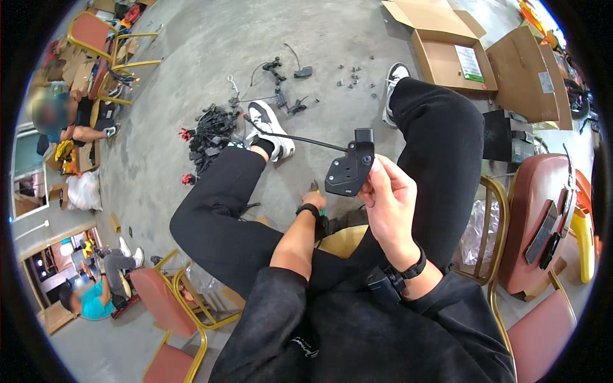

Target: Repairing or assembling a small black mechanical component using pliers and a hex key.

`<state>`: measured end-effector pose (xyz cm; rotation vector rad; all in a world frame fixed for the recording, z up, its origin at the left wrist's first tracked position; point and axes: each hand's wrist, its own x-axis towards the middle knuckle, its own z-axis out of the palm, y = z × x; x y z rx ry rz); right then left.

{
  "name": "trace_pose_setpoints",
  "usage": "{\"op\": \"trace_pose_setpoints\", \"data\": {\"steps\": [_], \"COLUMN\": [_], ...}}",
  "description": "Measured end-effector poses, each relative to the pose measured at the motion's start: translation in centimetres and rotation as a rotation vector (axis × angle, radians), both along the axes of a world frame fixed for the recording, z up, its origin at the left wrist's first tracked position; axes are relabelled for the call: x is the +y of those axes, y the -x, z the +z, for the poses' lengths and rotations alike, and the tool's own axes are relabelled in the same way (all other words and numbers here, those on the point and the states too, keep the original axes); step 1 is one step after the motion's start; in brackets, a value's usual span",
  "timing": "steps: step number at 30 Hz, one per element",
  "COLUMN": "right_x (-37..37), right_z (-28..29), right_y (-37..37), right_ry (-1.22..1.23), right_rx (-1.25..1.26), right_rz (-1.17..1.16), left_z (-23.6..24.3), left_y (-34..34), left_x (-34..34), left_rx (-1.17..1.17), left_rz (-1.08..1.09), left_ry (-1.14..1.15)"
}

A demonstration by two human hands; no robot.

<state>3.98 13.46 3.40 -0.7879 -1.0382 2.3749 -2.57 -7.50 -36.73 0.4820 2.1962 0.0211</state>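
Black device (345, 179) is pinched in right fingers (382, 177) above grey floor (204, 60) near chairs (522, 195), left fingers (312, 198) clasping tool (323, 211).

The single view looks from the person's head, steeply down over the dark shirt (357, 332) and trousers (440, 140) to the floor (211, 38). The right hand (391, 198) sits close to the lens, the shoes (285, 148) farther off. The fisheye takes in a very wide circle, bending the chairs (539, 332) toward its rim, where shapes are perhaps too warped to judge well.
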Motion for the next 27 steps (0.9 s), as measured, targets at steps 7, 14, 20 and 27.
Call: {"op": "trace_pose_setpoints", "data": {"steps": [7,14,20,27], "right_x": [0.0,0.0,-0.3,-1.2], "right_z": [-0.5,-1.0,-0.4,0.4], "right_y": [0.7,0.7,0.6,0.8], "right_ry": [-0.027,0.040,-0.212,-0.518], "right_rx": [-0.099,-0.060,-0.106,-0.068], "right_rz": [0.017,0.003,0.028,0.000], "left_z": [3.1,5.7,27.6,47.9], "left_y": [-2.2,2.4,7.4,3.0], "left_x": [0.1,4.5,7.0,6.9], "left_rx": [-0.417,-0.232,-0.026,0.220], "left_rz": [-0.260,-0.088,-0.420,0.038], "left_ry": [0.273,-0.112,-0.547,-1.139]}}
